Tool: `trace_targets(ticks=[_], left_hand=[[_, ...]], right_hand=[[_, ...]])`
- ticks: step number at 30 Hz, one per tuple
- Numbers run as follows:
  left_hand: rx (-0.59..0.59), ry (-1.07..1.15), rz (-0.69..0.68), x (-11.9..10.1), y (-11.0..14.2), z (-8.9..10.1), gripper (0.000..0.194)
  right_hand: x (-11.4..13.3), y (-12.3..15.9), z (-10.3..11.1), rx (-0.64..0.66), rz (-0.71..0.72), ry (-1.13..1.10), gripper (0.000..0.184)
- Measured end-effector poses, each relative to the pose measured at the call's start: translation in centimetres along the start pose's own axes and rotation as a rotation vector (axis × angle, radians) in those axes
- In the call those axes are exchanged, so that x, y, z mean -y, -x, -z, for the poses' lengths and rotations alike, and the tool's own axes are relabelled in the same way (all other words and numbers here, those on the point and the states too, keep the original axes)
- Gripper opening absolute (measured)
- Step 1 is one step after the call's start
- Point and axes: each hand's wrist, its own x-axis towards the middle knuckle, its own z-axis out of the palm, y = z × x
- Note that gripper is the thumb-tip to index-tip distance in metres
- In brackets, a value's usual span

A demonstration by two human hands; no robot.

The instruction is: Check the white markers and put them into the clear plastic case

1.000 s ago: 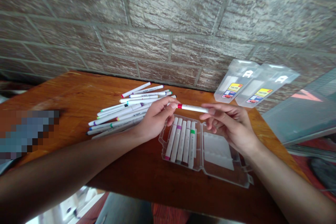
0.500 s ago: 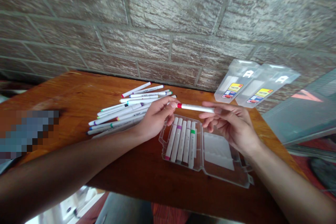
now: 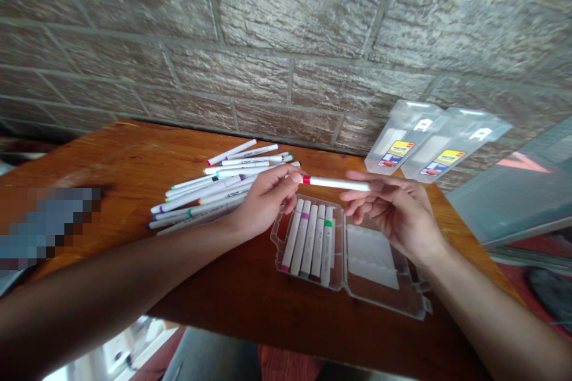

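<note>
A white marker with a red band (image 3: 335,183) is held level above the clear plastic case (image 3: 345,250). My left hand (image 3: 270,196) pinches its red-banded end. My right hand (image 3: 395,208) has thumb and fingers closed on the other end, its lower fingers curled loosely. Inside the left half of the open case lie several white markers (image 3: 308,238) side by side, with purple, green and pink among their colours. A white sheet (image 3: 372,256) rests in the case's right half. Left of my left hand, a loose pile of markers (image 3: 214,190) spreads over the table, partly hidden by that hand.
Two translucent plastic boxes (image 3: 400,140) with yellow labels stand against the brick wall (image 3: 286,30) at the back right. The wooden table (image 3: 134,155) ends at that wall. A pixelated dark object (image 3: 40,226) is at the far left.
The marker and both hands stay almost in place. My right fingers have shifted slightly along the marker, toward its right end.
</note>
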Motion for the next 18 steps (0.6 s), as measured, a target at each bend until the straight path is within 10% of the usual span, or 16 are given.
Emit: trace_targets(ticks=[18], left_hand=[[-0.003,-0.105,-0.034,0.0,0.08,-0.07,0.038]], right_hand=[[-0.09,-0.05,-0.15,-0.017,0.009,0.067,0.021]])
